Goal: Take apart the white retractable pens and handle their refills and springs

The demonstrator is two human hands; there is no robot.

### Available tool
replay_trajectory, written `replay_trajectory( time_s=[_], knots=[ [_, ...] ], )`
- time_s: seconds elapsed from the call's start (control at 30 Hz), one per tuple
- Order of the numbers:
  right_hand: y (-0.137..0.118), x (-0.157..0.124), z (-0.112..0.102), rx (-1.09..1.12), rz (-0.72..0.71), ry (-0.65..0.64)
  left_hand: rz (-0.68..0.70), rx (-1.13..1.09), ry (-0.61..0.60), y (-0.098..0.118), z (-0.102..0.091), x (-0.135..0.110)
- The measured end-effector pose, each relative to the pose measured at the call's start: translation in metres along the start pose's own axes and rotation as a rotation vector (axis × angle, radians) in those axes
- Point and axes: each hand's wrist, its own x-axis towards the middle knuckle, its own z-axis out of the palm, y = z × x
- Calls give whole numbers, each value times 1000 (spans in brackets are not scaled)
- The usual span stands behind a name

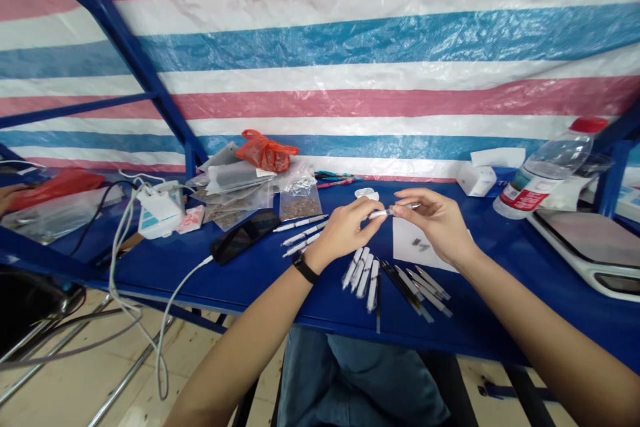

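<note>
1. Grip first: both hands are closed on the same thing. The left hand (345, 230) pinches a slim white plastic pen (381, 214), and the right hand (435, 223) pinches its other end between thumb and fingertips, right above a white paper sheet (417, 247), my landmark here.
2. I'd guess that pen is super light and fairly stiff, but thin and smooth enough to slip. The barrel looks like the best place to hold it.
3. On the sheet sit some tiny dark metal-looking bits (421, 245), too small to ID.
4. Just near-left of the sheet is a row of white-and-clear pen barrels (360, 277). Near-right is a fan of white and black pens (415, 290).
5. Left of the sheet are three white pens (303, 233) and a glossy black smartphone (245, 237) on a white cable (175, 300).
6. Behind the sheet are clear zip bags of brown bits (300, 203) and a crumpled orange plastic bag (267, 152). Back right is a clear water bottle with a red cap (545, 170).
7. Fingers hide the pen's middle, so I can't see how its parts meet. Another person's hand (7, 197) is cut off at the far left edge.
</note>
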Motion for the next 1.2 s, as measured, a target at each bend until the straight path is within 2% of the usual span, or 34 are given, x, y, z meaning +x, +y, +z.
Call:
replay_trajectory(
  time_s=[0.27,0.47,0.6,0.83,1.07,1.2],
  knots=[
    [-12,-4,1,-169,66,45,39,67,-9,4,5,0],
    [-14,1,0,-46,114,10,44,73,85,1,2,2],
    [-16,-1,2,-91,87,15,64,69,123,-1,0,1],
    [-17,-3,-2,-397,50,59,67,81,66,0,3,0],
    [-22,-2,2,-278,36,39,56,85,88,2,1,1],
    [-19,-4,3,-373,33,48,89,155,98,0,4,-1]
  ],
)
